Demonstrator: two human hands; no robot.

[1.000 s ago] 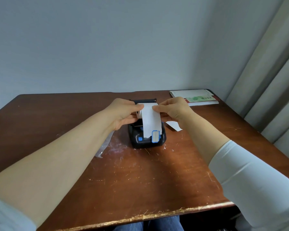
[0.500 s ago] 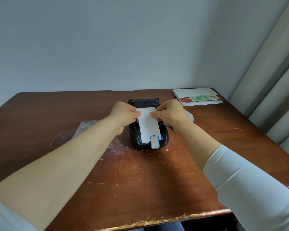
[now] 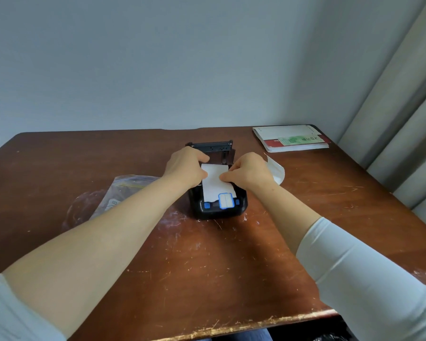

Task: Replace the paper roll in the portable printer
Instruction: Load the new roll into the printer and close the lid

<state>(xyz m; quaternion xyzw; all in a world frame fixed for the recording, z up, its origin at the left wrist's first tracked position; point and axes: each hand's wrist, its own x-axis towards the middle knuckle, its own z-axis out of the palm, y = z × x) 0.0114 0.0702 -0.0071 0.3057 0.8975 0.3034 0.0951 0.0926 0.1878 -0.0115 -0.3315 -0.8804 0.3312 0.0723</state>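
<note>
A small black portable printer (image 3: 217, 211) with blue buttons sits at the middle of the wooden table, its lid (image 3: 210, 145) open and tipped back. A white paper roll (image 3: 215, 179) rests in its bay, and the loose end runs forward over the body, ending in a blue-edged sticker (image 3: 225, 200). My left hand (image 3: 186, 168) pinches the roll's left side. My right hand (image 3: 247, 172) pinches its right side. The roll's core is hidden by my fingers.
A clear plastic bag (image 3: 118, 195) lies left of the printer under my left forearm. A curled white paper scrap (image 3: 277, 173) lies just right of my right hand. Booklets (image 3: 292, 140) are stacked at the far right corner. Curtains hang at the right.
Both hands have lowered the roll from above the printer down into its bay. The paper tail now lies flatter on the printer body. The camera view has shifted slightly.
</note>
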